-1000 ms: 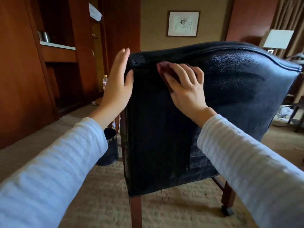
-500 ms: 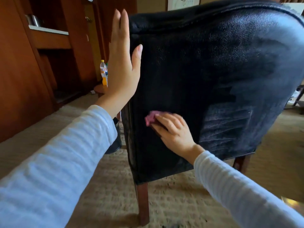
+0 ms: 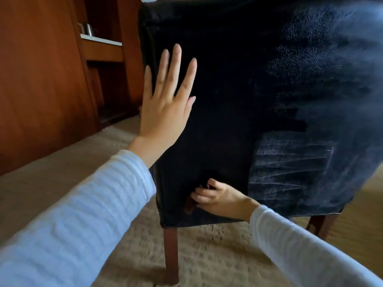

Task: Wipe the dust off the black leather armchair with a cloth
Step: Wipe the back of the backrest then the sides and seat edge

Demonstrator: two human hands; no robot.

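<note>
The back of the black leather armchair [image 3: 238, 90] fills the upper right of the head view; its right part looks grey with dust and streaks, its left part dark. My left hand [image 3: 165, 104] lies flat, fingers spread, against the chair's back near its left edge. My right hand [image 3: 215, 197] is low on the back, near the bottom edge, closed on a dark red cloth [image 3: 189, 205] that is mostly hidden under the fingers.
Two wooden chair legs [image 3: 171, 255] stand on beige carpet [image 3: 62, 166]. A reddish wooden cabinet [image 3: 41, 79] with a shelf and a metal pot [image 3: 87, 29] rises at the left.
My right hand has drawn the cloth down the chair's back from the top to near the bottom edge. My left hand shifted from the side edge onto the back. The view dropped lower and closer.
</note>
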